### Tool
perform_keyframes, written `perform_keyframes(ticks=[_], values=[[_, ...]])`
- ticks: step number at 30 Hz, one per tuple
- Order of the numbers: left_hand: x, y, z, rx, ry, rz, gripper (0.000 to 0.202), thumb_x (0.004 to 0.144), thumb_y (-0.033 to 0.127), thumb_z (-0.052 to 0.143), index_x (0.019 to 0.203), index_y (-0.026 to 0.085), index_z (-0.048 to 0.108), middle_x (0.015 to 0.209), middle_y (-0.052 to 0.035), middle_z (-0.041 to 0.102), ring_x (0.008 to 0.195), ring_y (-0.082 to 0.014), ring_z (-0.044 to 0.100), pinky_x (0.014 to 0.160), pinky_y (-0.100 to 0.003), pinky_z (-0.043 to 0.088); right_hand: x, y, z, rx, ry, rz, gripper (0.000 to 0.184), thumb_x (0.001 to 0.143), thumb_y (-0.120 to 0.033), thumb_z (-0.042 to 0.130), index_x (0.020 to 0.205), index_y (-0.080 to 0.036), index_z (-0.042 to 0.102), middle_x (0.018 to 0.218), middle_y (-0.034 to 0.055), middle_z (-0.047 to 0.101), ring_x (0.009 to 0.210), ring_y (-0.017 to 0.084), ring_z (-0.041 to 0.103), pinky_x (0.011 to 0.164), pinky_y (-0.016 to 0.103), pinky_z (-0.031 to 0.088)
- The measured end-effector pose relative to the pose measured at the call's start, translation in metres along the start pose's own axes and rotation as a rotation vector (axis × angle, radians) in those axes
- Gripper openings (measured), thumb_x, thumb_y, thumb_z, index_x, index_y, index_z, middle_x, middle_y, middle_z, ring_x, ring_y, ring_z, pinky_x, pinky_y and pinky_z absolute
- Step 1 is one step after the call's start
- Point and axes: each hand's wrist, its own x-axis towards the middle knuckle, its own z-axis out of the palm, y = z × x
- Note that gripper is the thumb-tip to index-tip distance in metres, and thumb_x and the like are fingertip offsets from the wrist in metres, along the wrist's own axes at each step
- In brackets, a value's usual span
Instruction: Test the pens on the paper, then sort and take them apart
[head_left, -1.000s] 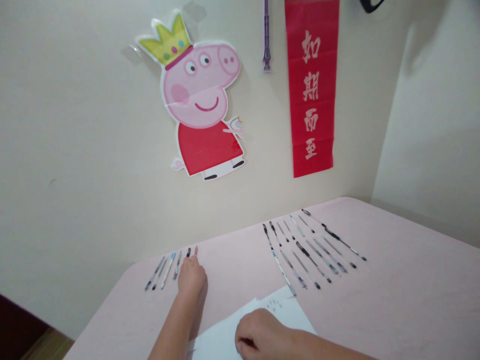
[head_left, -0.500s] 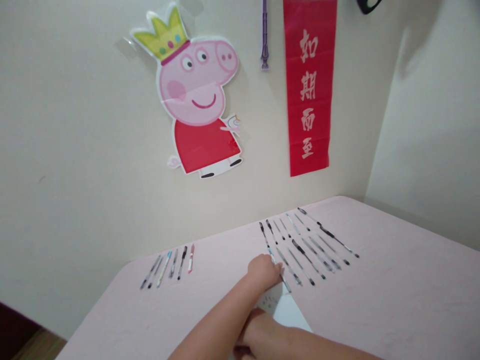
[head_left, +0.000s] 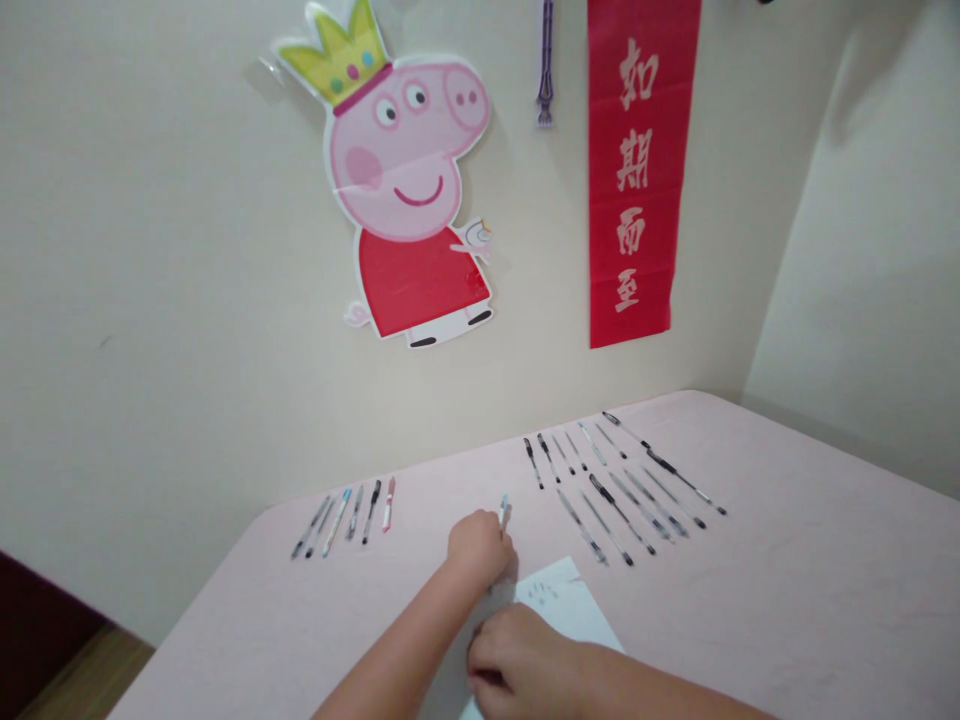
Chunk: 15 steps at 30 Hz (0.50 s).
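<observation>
My left hand [head_left: 480, 548] is closed around a pen [head_left: 504, 508] whose light blue end sticks up past the fingers. It is above the pink cloth, left of the paper. Lower down, my right hand [head_left: 521, 650] rests on a white sheet of paper [head_left: 589, 610] with small dark marks near its top. Its fingers are curled, and what they hold, if anything, is hidden. To the right of both hands lie two rows of pens, among them a black pen [head_left: 621, 514] and a grey-black pen [head_left: 581, 525].
A smaller group of pens lies at the left, including a pink-and-white pen [head_left: 389, 503] and a blue-capped pen [head_left: 337, 522]. The pink-covered table [head_left: 810, 560] meets a wall bearing a cartoon pig cutout [head_left: 420, 280], a red banner [head_left: 637, 180] and a purple stick [head_left: 546, 65].
My left hand has moved left from the near pen row, carrying the pen that lay at its left end. More of the paper now shows. My right hand stays low on the paper.
</observation>
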Motion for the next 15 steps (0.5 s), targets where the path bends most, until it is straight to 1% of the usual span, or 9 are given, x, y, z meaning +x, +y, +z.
perform_keyframes(ticks=[2,3,4,6,8,10,12,13,15], values=[[-0.009,-0.032,-0.003,0.018,0.056,-0.053,0.034,0.083,0.024,0.036,0.096,0.011,0.065,0.098,-0.0174,0.067,0.093,-0.0264,0.064,0.077,-0.034,0.048,-0.001,0.001,0.003,-0.028,0.0,0.017,0.015,0.072,-0.02,0.049,0.067,-0.017,0.063,0.065,0.0016,0.066,0.054,0.012,0.047,0.054,0.023,0.033],[-0.014,-0.052,-0.003,0.039,0.103,-0.083,0.033,0.084,0.024,0.036,0.094,0.011,0.065,0.095,-0.0162,0.068,0.09,-0.0255,0.065,0.075,-0.033,0.048,-0.001,0.001,0.003,-0.038,-0.001,0.024,0.015,0.072,-0.02,0.049,0.066,-0.017,0.063,0.065,0.0014,0.066,0.053,0.011,0.046,0.054,0.023,0.032],[-0.02,-0.073,-0.004,0.061,0.118,-0.127,0.032,0.085,0.024,0.036,0.092,0.012,0.065,0.092,-0.0155,0.068,0.088,-0.0248,0.066,0.074,-0.032,0.048,-0.001,0.002,0.004,-0.043,-0.003,0.033,0.015,0.072,-0.02,0.049,0.066,-0.017,0.063,0.064,0.0012,0.065,0.052,0.011,0.046,0.053,0.023,0.031],[-0.032,-0.119,-0.004,0.1,0.107,-0.22,0.032,0.086,0.021,0.034,0.091,0.012,0.064,0.095,-0.0162,0.068,0.088,-0.0237,0.066,0.072,-0.03,0.047,-0.001,0.003,0.005,-0.041,-0.009,0.049,0.015,0.072,-0.019,0.049,0.067,-0.018,0.063,0.064,0.001,0.066,0.052,0.011,0.045,0.053,0.023,0.029],[-0.047,-0.166,-0.002,0.125,0.046,-0.329,0.03,0.085,0.017,0.033,0.091,0.012,0.063,0.096,-0.0169,0.067,0.087,-0.0239,0.066,0.07,-0.03,0.046,-0.001,0.004,0.006,-0.032,-0.015,0.061,0.016,0.073,-0.019,0.049,0.069,-0.018,0.064,0.065,0.0009,0.066,0.053,0.011,0.046,0.054,0.023,0.029],[-0.061,-0.207,0.002,0.152,0.025,-0.456,0.029,0.084,0.015,0.034,0.091,0.012,0.062,0.094,-0.017,0.067,0.086,-0.0249,0.066,0.068,-0.031,0.046,-0.001,0.005,0.007,-0.024,-0.013,0.067,0.016,0.073,-0.018,0.049,0.071,-0.018,0.065,0.066,0.0009,0.066,0.055,0.011,0.046,0.055,0.023,0.029],[-0.072,-0.237,0.006,0.181,0.025,-0.54,0.028,0.082,0.014,0.036,0.093,0.012,0.061,0.094,-0.0168,0.067,0.085,-0.0265,0.066,0.066,-0.033,0.046,-0.002,0.005,0.008,-0.02,-0.011,0.072,0.016,0.073,-0.018,0.049,0.071,-0.018,0.065,0.066,0.0007,0.065,0.055,0.011,0.046,0.055,0.023,0.029],[-0.077,-0.247,0.008,0.183,0.017,-0.574,0.027,0.081,0.013,0.037,0.093,0.013,0.061,0.093,-0.0167,0.067,0.085,-0.0272,0.066,0.066,-0.034,0.046,-0.002,0.005,0.009,-0.018,-0.012,0.074,0.016,0.073,-0.018,0.049,0.071,-0.018,0.064,0.066,0.0006,0.065,0.055,0.011,0.046,0.055,0.023,0.028],[-0.082,-0.258,0.011,0.16,0.008,-0.628,0.027,0.079,0.012,0.039,0.093,0.014,0.062,0.093,-0.0167,0.067,0.085,-0.0275,0.066,0.066,-0.035,0.047,-0.002,0.005,0.008,-0.016,-0.019,0.074,0.015,0.073,-0.017,0.049,0.069,-0.018,0.064,0.065,0.0004,0.064,0.054,0.011,0.045,0.054,0.023,0.028]])
